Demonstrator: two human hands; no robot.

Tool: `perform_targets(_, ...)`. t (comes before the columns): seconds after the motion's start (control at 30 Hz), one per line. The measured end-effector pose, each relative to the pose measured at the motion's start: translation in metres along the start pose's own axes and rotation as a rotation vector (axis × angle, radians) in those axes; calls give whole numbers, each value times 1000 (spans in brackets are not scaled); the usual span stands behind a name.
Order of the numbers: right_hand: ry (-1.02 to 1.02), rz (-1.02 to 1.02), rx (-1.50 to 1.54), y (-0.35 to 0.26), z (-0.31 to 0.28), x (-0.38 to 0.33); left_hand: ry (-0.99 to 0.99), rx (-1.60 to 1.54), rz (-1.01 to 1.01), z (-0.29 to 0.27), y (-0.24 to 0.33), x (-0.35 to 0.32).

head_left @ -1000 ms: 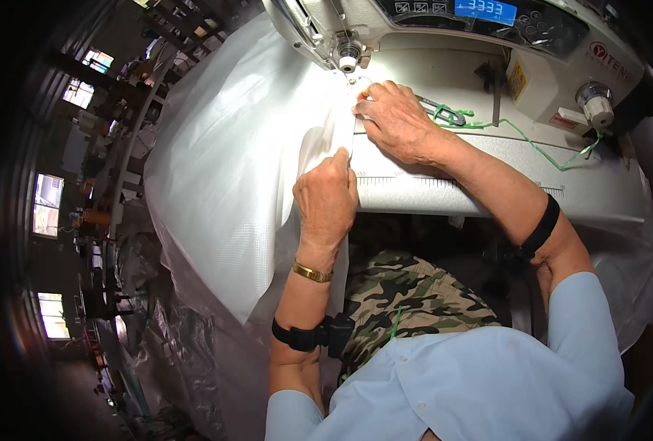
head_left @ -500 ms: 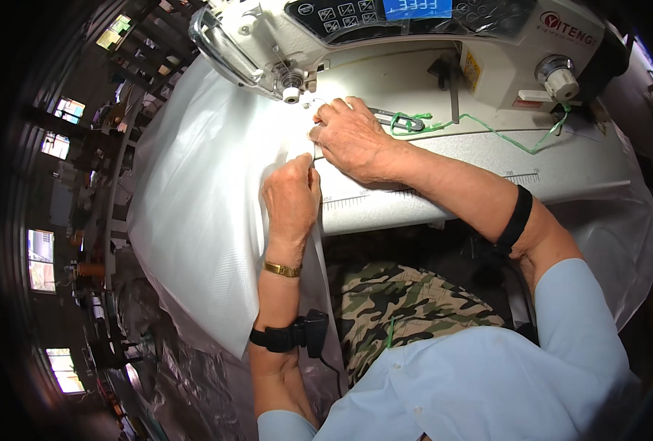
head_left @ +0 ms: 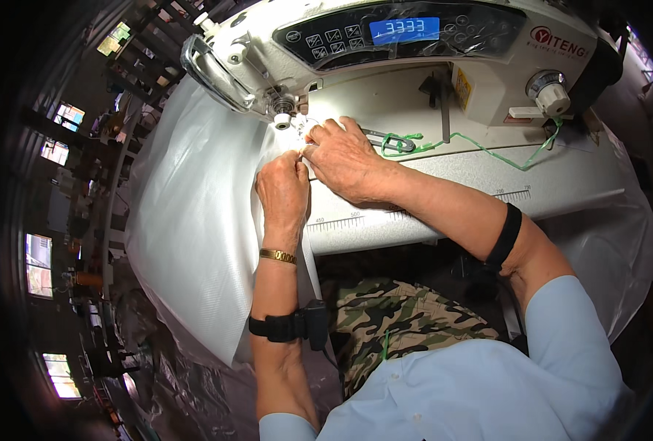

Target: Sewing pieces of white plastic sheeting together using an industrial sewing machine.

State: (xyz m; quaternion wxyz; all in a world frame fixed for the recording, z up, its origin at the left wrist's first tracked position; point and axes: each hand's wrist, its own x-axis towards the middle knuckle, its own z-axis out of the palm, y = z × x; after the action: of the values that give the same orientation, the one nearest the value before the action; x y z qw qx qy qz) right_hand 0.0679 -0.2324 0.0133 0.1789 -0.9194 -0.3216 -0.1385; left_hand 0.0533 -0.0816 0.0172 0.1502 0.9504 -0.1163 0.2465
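A large sheet of white translucent plastic (head_left: 194,191) lies at the left of the sewing machine (head_left: 415,33) and hangs over the front edge. My left hand (head_left: 282,192) is closed in a pinch on the sheet's right edge, just in front of the needle area. Close beside it, my right hand (head_left: 345,162) has its fingers bent by the presser foot, pressing the edge of the same sheet. Glare from the machine's lamp hides the fingertips and the needle. Thread snips (head_left: 389,140) tied to a green cord (head_left: 492,151) lie beyond my right hand.
A white knob (head_left: 552,95) and a lever stand at the machine's right. The bed's front edge carries a printed ruler (head_left: 334,223). More clear plastic (head_left: 598,250) hangs at the right. My lap, in camouflage cloth (head_left: 407,316), is below the table edge.
The whole view has shifted, with the machine sitting lower in the picture. My left hand has come closer to the needle area and to my right hand, still pinching the sheet's edge.
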Motion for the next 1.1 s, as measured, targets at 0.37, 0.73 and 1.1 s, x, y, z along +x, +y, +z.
perform_targets(0.37,-9,-6,-13,2,-3,3,-44,10,-66,2,-1,6)
perform_targets(0.73,72,-33,26,10,-3,-8,-43,211,167,-105,46,14)
perform_targets(1.1,-5,-82,146,5,-9,-8,-48,448,-353,-143,-222,-44)
